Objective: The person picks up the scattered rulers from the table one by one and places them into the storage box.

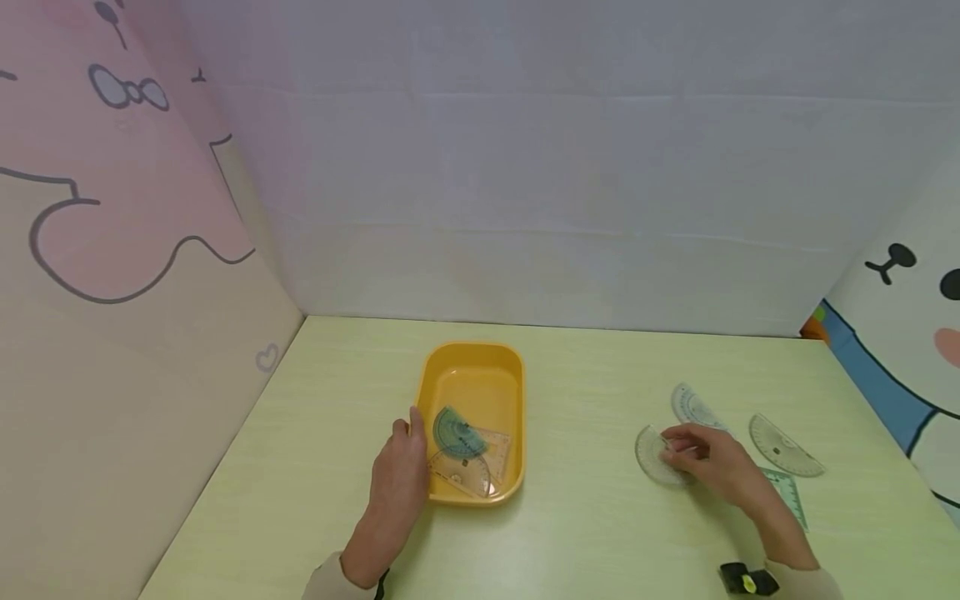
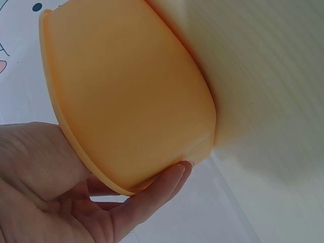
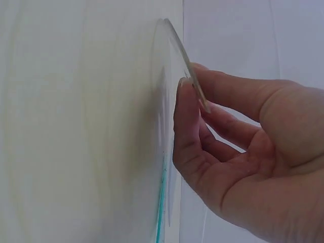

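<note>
My left hand (image 1: 402, 467) grips the left side of a yellow plastic tray (image 1: 517, 367); in the left wrist view its fingers hold the tray's wall (image 2: 126, 91) around the rim. Inside the tray lie a green protractor (image 1: 454, 433), a clear protractor (image 1: 468, 477) and a clear set square (image 1: 498, 450), overlapping. On the right, a clear protractor (image 1: 649, 457) is pinched between thumb and fingers of my right hand (image 1: 712, 462). The right wrist view shows this protractor (image 3: 177, 43) edge-on, tilted and raised off the table.
Another clear protractor (image 1: 692, 407) lies just beyond the right hand, and one more (image 1: 787, 448) lies to its right. A green set square (image 1: 787, 496) is partly hidden by the right forearm. White and patterned panels (image 1: 525, 208) stand around the table (image 1: 585, 375).
</note>
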A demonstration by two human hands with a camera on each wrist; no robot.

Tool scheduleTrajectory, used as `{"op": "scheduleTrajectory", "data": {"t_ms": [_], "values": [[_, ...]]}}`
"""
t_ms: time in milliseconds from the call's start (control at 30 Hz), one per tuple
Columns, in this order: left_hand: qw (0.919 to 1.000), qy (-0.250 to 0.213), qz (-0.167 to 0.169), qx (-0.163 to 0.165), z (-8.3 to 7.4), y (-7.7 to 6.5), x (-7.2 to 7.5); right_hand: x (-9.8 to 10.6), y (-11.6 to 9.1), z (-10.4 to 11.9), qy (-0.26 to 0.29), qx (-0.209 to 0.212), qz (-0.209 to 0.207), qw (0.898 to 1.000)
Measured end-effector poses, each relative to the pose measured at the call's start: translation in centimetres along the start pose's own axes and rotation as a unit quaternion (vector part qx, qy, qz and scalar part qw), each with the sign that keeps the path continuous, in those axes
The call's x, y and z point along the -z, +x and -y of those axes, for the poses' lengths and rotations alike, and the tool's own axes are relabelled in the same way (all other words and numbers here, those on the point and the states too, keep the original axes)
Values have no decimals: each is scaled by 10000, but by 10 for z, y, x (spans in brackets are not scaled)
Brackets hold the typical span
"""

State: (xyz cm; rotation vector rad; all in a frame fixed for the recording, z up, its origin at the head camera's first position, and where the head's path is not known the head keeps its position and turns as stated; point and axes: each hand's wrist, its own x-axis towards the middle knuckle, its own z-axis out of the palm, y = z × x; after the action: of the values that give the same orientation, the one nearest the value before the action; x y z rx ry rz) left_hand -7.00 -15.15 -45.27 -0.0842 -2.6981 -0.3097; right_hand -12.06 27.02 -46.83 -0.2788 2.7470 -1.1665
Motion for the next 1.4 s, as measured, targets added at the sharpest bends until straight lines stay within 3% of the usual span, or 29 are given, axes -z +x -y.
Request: {"op": "scheduleTrajectory", "data": {"t_ms": [267, 533, 1400], "values": [[10000, 11, -49, -23, 0, 0, 0, -2, 0, -3, 587, 138, -66, 9982], [10000, -33, 44, 20, -1, 0, 0, -3, 2, 5, 831, 81, -237, 9962], [10000, 29, -15, -10, 0, 0, -1, -10, 12, 40, 1174, 873, -351, 9886]]}}
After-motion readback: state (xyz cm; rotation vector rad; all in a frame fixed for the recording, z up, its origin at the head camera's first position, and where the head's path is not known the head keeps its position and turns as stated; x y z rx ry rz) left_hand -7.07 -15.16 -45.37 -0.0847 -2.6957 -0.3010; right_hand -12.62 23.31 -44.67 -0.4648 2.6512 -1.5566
